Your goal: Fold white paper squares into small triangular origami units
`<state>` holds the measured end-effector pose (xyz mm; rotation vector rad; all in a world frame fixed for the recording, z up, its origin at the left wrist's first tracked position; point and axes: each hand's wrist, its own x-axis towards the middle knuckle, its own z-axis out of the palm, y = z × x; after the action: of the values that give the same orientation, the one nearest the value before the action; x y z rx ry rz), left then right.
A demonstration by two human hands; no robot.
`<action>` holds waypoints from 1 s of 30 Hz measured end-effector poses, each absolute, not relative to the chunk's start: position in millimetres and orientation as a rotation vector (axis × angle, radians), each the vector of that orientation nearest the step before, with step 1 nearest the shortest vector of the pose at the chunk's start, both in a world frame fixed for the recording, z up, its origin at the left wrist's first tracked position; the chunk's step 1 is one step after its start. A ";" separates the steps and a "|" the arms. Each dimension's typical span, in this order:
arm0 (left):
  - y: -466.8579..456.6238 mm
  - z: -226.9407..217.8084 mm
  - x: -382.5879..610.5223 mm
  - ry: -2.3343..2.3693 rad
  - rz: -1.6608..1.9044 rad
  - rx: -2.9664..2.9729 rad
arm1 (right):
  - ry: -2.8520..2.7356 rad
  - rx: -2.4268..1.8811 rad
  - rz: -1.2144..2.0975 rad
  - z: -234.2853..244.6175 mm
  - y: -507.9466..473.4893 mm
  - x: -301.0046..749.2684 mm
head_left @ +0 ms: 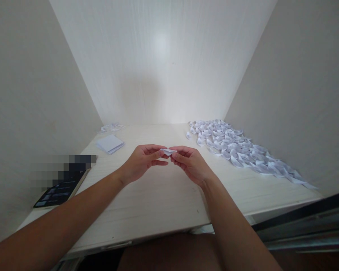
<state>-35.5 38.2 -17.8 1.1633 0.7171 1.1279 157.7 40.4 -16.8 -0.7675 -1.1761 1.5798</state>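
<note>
A small folded white paper piece (168,152) is held just above the table, pinched at both ends. It looks boat-like, with pointed ends and a low fold in the middle. My left hand (147,158) grips its left end between thumb and fingers, the lower fingers stretched out underneath. At the other end, the thumb and fingers of my right hand (188,160) close on the paper. Fingertips cover both tips of the piece.
A large heap of folded white paper boats (231,145) spreads along the right wall. At left lie a stack of white paper sheets (110,143), some paper scraps (111,128) and a dark-screened device (62,188), partly pixelated. Walls enclose the white table (158,207) on three sides.
</note>
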 end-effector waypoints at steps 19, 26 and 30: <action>36.2 -15.9 -27.5 0.769 1.177 0.816 | -0.885 -0.821 1.578 -22.1 35.2 137.2; 38.2 -16.2 -33.5 0.672 1.125 0.866 | -0.779 -0.754 1.678 -22.0 33.3 132.7; 40.0 -14.6 -37.3 0.649 1.094 0.882 | -0.764 -0.697 1.715 -20.9 33.8 134.4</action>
<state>-37.3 40.0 -14.6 0.8822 0.6492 1.0939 134.4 33.8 -20.9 -0.6965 -0.7640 1.7149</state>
